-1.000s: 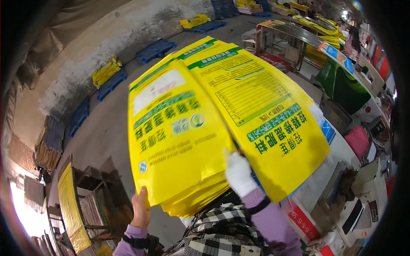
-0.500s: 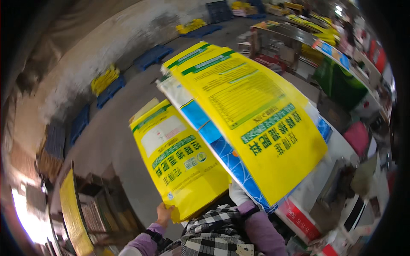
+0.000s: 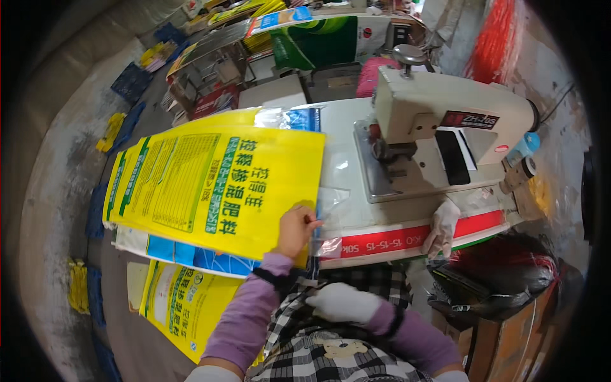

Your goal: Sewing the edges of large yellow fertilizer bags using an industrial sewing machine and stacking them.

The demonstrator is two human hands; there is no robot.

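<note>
A stack of yellow printed sacks (image 3: 184, 178) lies on the left end of the table, its left part overhanging. Beneath the top sacks show blue-and-white sacks (image 3: 223, 261). My bare left hand (image 3: 296, 230) is closed at the top sack's right near corner, thumb and fingers pinched at its edge. My right hand (image 3: 344, 302), in a white glove, rests against my checked apron, below the table edge. No object shows in it, and its finger shape is unclear. Lower left, another yellow sack (image 3: 188, 305) hangs below the stack, partly hidden by my left arm.
A white sewing machine (image 3: 458, 114) stands on the table (image 3: 344, 165), with a dark flat phone-like object (image 3: 453, 156) on it. A loose white glove (image 3: 442, 226) hangs at the red-striped front edge. Red strands (image 3: 499, 38) hang behind. Right below are a black plastic bag (image 3: 496, 274) and cartons (image 3: 509, 337).
My view has swung right to the sewing machine. My left hand has left the lower yellow sack for the top sack's corner. My right hand has come away from the stack to my apron.
</note>
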